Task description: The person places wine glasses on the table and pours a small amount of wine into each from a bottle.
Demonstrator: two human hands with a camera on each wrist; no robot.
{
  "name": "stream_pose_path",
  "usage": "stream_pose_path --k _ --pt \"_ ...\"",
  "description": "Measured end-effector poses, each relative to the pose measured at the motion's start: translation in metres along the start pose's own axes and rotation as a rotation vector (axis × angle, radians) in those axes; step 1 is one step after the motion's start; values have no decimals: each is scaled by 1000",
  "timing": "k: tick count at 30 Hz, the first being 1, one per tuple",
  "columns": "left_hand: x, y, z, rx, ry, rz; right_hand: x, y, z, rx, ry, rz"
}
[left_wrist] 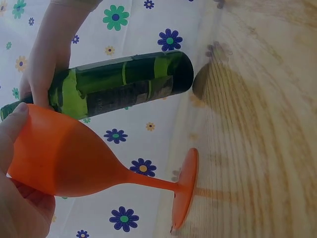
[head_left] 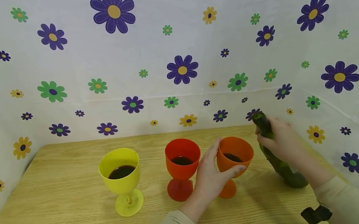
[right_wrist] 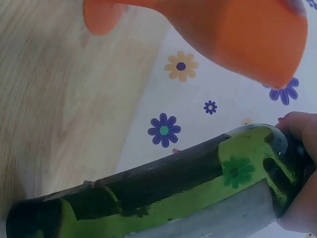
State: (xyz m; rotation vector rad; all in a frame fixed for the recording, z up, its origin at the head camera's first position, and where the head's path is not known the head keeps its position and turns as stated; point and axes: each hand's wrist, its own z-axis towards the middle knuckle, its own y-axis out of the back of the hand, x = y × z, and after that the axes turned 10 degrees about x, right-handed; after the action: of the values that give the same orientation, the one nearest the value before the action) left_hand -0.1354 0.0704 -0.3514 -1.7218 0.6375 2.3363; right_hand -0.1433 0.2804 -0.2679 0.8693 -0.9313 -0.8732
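My left hand (head_left: 210,172) holds the bowl of an orange goblet (head_left: 234,150), thumb on the near side and fingers on the far left side. Dark liquid lies inside the goblet. In the left wrist view its stem and foot (left_wrist: 185,188) point toward the table; whether the foot touches the wood I cannot tell. My right hand (head_left: 281,139) grips the neck of a green glass bottle (right_wrist: 198,193), which leans with its mouth up and to the left. The bottle's base (left_wrist: 184,72) is low over or on the tabletop, with a shadow beside it.
A red goblet (head_left: 178,173) stands just left of my left hand, and a yellow goblet (head_left: 122,187) farther left; both contain dark liquid. The wooden table (head_left: 58,205) meets a white flowered cloth (head_left: 149,47) at the back and sides.
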Motion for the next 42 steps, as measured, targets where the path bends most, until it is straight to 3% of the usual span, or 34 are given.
stream_pose_path --k 7,13,22,29,35,42 --pt "0 0 1 -2 0 -4 -11 14 10 -38 -138 252" --pt "1 0 1 -1 9 -5 -19 19 20 -50 -253 379" --pt "2 -1 1 1 8 -7 -42 18 31 -177 -353 402" --pt "2 -1 1 4 17 -7 -58 16 37 -260 -490 552" --pt "1 -1 0 2 14 2 -60 10 39 -290 -487 544" --pt "1 -1 1 3 25 -6 -60 2 39 -386 -488 548"
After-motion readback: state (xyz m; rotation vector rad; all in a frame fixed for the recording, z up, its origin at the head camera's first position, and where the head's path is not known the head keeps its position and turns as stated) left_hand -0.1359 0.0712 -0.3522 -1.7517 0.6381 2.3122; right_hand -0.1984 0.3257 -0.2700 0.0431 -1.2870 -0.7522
